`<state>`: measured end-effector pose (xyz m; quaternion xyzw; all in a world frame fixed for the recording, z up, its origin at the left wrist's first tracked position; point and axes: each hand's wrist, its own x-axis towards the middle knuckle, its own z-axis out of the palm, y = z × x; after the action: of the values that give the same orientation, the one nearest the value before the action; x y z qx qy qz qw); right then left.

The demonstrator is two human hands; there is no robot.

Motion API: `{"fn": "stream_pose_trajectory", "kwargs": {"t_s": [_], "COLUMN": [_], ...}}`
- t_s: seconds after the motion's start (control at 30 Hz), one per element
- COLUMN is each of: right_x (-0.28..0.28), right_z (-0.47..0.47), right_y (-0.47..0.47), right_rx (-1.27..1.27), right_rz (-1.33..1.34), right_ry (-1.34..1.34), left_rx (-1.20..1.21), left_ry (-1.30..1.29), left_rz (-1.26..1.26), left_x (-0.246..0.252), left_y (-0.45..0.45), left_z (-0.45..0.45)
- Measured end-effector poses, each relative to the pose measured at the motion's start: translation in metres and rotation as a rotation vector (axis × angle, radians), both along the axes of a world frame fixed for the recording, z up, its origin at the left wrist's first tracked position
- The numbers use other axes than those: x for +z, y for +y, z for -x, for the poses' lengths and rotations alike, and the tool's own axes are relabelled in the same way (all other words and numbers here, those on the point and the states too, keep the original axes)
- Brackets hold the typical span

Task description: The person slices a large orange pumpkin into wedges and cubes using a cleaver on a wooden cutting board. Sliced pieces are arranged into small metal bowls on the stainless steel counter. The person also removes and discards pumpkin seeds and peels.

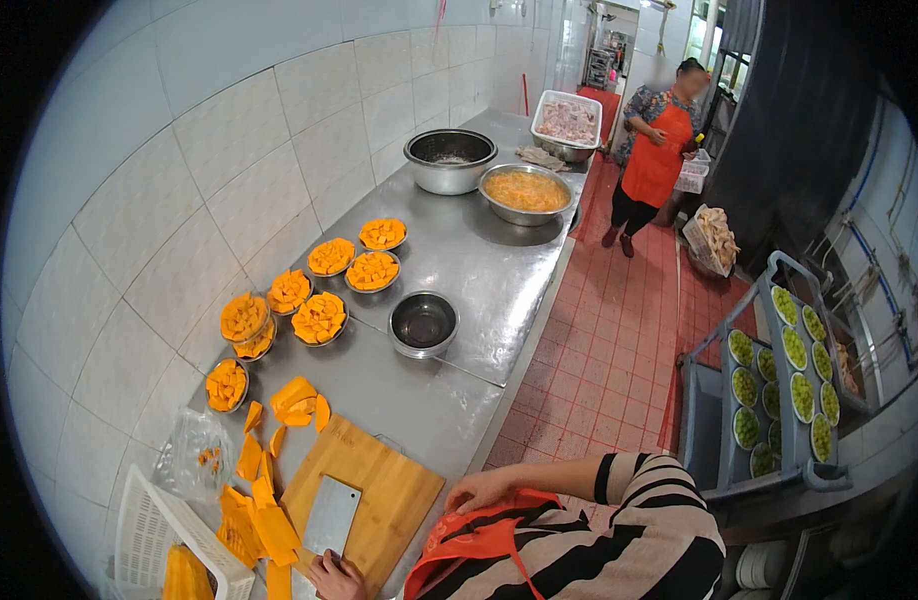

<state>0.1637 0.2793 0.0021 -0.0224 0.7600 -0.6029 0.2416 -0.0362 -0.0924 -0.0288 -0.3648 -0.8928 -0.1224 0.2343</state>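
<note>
My left hand (337,576) is at the near end of a cleaver (331,517), its fingers around the handle, which is mostly hidden. The cleaver's blade lies flat on a wooden cutting board (399,480). Bent in front of my body, my right hand (478,491) rests against the red apron (459,536), fingers curled, with no object visible in it. Left of the board lie peeled pumpkin slices (275,529) and a larger pumpkin chunk (294,397). Several bowls of cut pumpkin (320,319) stand along the wall side of the steel table (474,277).
An empty metal bowl (423,322), a basin of orange shreds (525,191) and a large pot (450,161) stand farther along. A white basket (181,529) is at lower left. A person (658,150) stands in the aisle; a grey cart (785,405) holds bowls of green pieces.
</note>
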Motion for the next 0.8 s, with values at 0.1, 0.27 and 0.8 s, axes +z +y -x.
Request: {"fn": "stream_pose_trajectory", "kwargs": {"t_s": [0.1,0.27,0.8], "right_x": [0.002,0.004,-0.006], "right_z": [-0.004,-0.008,0.006], "right_y": [-0.013,-0.018,-0.038], "right_rx": [-0.052,-0.093,-0.295], "right_rz": [0.017,-0.005,-0.196], "right_ry": [-0.024,-0.019,0.079], "left_rx": [0.034,0.060,-0.027], "left_ry": [-0.071,-0.109,-0.065], "left_rz": [0.005,0.018,-0.006], "left_x": [0.001,-0.002,0.004], "left_y": [0.004,0.000,0.005], "left_z": [-0.003,-0.004,0.000]}}
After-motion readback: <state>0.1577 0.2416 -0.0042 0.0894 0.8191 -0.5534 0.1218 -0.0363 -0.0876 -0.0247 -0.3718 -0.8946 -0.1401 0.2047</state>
